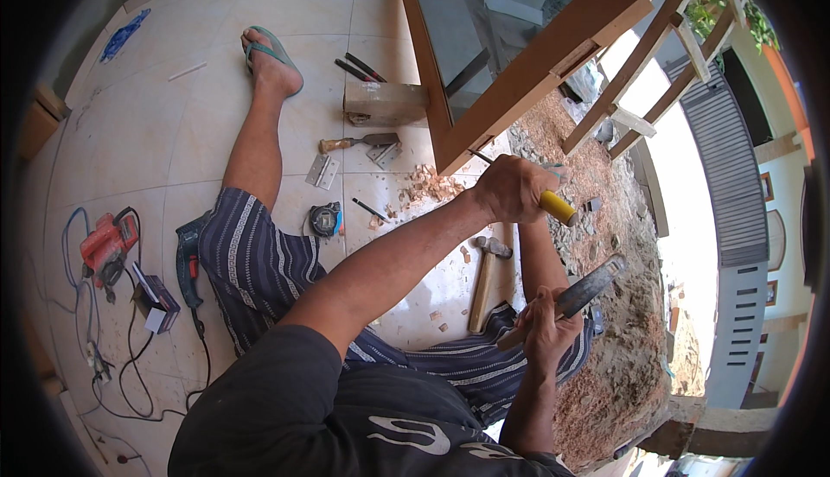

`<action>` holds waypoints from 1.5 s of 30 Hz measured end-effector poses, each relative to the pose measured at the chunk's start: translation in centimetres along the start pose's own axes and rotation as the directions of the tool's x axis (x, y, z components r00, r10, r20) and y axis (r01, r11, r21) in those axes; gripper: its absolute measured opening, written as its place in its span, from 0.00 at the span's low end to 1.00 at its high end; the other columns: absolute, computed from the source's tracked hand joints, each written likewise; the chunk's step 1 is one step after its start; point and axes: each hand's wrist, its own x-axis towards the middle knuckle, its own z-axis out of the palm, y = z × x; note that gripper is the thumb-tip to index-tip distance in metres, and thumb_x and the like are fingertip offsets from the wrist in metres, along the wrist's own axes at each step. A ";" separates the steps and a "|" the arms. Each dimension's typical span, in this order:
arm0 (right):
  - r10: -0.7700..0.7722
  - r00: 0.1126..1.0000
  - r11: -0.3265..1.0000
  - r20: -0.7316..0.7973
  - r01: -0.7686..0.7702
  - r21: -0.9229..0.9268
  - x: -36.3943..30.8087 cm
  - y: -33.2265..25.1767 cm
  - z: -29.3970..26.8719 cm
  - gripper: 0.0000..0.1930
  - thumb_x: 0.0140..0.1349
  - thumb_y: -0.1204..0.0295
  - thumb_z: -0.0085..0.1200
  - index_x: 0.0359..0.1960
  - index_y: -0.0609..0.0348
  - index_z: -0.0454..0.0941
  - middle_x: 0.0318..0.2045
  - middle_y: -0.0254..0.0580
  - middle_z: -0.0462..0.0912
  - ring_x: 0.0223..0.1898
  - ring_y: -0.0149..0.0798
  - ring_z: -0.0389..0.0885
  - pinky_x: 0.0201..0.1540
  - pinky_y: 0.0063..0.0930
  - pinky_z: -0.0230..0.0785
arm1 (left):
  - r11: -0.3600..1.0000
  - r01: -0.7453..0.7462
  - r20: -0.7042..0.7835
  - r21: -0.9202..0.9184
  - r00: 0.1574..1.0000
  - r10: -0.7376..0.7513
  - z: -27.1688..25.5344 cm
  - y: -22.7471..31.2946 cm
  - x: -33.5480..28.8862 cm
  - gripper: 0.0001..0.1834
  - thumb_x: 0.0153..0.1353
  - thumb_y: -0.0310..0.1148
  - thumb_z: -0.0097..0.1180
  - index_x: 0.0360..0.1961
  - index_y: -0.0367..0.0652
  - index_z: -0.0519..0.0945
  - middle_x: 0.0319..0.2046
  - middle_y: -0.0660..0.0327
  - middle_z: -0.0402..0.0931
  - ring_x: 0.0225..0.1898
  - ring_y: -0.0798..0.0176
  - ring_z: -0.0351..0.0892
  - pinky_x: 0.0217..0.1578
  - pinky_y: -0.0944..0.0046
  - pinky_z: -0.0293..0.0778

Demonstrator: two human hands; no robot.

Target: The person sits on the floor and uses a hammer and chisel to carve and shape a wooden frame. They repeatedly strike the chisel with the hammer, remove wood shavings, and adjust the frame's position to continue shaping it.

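My left hand is closed round a yellow-handled chisel, its thin metal end against the lower edge of a brown wooden frame with a glass pane. Lower down, my right hand grips a dark, bar-shaped tool; its shiny end points up and right, and my fingers cover part of it. A hammer with a wooden handle lies on the tiles between my legs. Wood shavings are scattered beneath the frame's corner, which rests by a wooden block.
Left of the shavings lie a wooden-handled chisel, metal hinges, a tape measure and a pencil. Corded power tools, one red and one teal, sit farther left. Rough sandy ground borders the tiles on the right.
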 end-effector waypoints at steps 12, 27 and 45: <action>-0.234 0.961 0.967 -0.145 0.245 0.065 3.7 2.3 3.0 0.10 0.75 0.71 0.54 0.39 0.58 0.65 0.18 0.36 0.71 0.16 0.29 0.70 0.18 0.25 0.67 | 1.000 -0.017 -0.011 0.024 1.000 0.017 0.4 0.2 -0.1 0.09 0.61 0.38 0.63 0.26 0.50 0.78 0.19 0.57 0.78 0.23 0.50 0.83 0.25 0.53 0.76; 0.038 0.995 0.972 0.093 -0.015 -0.236 5.7 0.8 2.2 0.05 0.73 0.76 0.56 0.40 0.65 0.74 0.19 0.30 0.76 0.16 0.23 0.73 0.20 0.20 0.68 | 0.999 0.034 -0.019 0.009 0.999 -0.034 -0.6 -0.2 0.1 0.12 0.64 0.38 0.62 0.24 0.50 0.77 0.19 0.56 0.78 0.22 0.49 0.83 0.23 0.53 0.75; 0.083 0.996 0.913 0.022 -0.067 -0.403 7.5 -3.2 4.5 0.07 0.69 0.78 0.54 0.31 0.63 0.76 0.19 0.31 0.77 0.18 0.23 0.75 0.21 0.19 0.67 | 0.975 0.222 0.029 -0.009 0.975 -0.222 -1.4 -0.2 1.1 0.17 0.60 0.48 0.61 0.24 0.47 0.80 0.22 0.52 0.81 0.29 0.43 0.86 0.30 0.47 0.81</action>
